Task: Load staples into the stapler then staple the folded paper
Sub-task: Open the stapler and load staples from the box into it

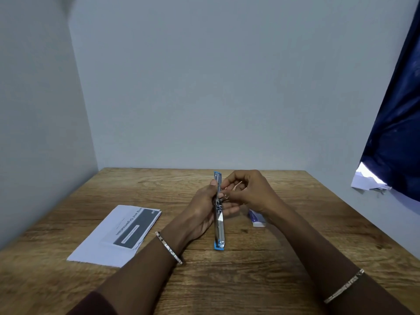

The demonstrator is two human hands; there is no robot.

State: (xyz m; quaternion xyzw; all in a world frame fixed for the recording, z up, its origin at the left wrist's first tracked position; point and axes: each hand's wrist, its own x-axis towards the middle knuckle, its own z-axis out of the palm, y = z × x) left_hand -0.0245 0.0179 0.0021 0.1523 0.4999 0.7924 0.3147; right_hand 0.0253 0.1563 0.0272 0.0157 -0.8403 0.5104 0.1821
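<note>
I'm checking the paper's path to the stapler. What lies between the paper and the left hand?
Only bare table between paper and left hand holding the stapler, seen in the head view.

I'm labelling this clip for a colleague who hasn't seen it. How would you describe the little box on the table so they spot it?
On the wooden table, look right of centre, just beside the wrist of the right hand. The small box lies flat there, partly hidden. It is purple and white, unlike the blue-and-metal stapler and the larger folded paper at left.
</note>
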